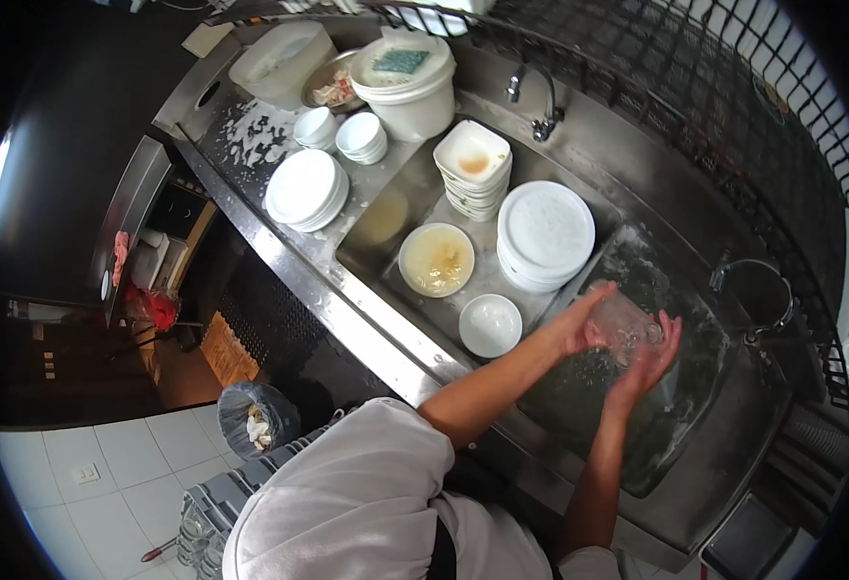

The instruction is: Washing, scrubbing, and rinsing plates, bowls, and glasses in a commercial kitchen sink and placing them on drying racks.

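Over the water-filled right sink basin [605, 413], both my hands are on clear glassware. My left hand [587, 322] grips the upper left end of a clear drinking glass [618, 317]. My right hand [647, 359] cups its lower right end, palm turned up. A round clear rim shows by the right fingers; whether it belongs to a second glass I cannot tell. Left of my hands, in the other basin, stand a stack of round white plates [546, 228], a stack of soiled square white dishes [472, 163], a bowl of cloudy yellowish liquid [436, 259] and a small white bowl [490, 326].
The left counter holds stacked white plates [305, 187], small white bowls [361, 136], a white bucket [410, 94] with a green scouring pad [400, 61], and a translucent tub [279, 61]. Faucets [540, 109] rise behind the basins. A lined bin [257, 417] stands on the floor.
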`<state>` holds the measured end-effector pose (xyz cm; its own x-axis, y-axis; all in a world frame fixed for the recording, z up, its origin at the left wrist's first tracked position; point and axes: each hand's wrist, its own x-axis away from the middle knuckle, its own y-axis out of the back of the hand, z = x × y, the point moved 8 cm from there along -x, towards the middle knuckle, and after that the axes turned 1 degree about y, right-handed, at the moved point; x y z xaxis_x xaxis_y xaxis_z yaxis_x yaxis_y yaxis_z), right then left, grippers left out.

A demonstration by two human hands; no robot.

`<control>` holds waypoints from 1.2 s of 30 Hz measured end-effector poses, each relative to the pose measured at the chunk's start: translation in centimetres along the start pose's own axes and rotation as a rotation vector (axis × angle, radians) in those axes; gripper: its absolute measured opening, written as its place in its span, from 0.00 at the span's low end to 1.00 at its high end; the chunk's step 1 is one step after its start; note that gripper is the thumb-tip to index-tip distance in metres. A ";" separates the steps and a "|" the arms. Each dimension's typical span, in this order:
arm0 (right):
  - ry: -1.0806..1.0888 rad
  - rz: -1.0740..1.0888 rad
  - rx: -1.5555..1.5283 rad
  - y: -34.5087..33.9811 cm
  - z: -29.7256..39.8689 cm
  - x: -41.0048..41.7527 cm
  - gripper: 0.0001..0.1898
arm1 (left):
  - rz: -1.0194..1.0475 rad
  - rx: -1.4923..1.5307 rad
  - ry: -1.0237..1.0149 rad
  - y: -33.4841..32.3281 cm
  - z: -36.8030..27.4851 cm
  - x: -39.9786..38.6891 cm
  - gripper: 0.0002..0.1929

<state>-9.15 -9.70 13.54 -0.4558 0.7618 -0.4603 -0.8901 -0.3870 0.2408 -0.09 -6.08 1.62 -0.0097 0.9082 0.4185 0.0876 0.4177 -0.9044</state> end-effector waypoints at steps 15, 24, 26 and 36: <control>-1.097 0.144 -1.065 -26.8 -5.2 4.3 0.22 | -0.415 -1.626 -1.278 -10.4 -23.8 27.6 0.35; -0.419 0.434 0.318 -18.7 -7.5 13.7 0.11 | -0.829 -0.755 -2.378 -6.9 -52.0 62.3 0.27; -0.451 0.464 0.441 -17.7 -5.2 16.2 0.09 | -0.476 -0.766 -2.539 -11.6 -59.8 66.3 0.29; -0.354 0.582 0.627 -25.9 6.1 16.8 0.06 | -1.773 -1.434 -2.023 -20.8 -88.3 62.7 0.41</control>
<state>6.29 16.33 4.76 -0.7103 0.6896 0.1413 -0.3084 -0.4854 0.8181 85.40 39.70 54.07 -0.5498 -0.2487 -0.7974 -0.7408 0.5861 0.3280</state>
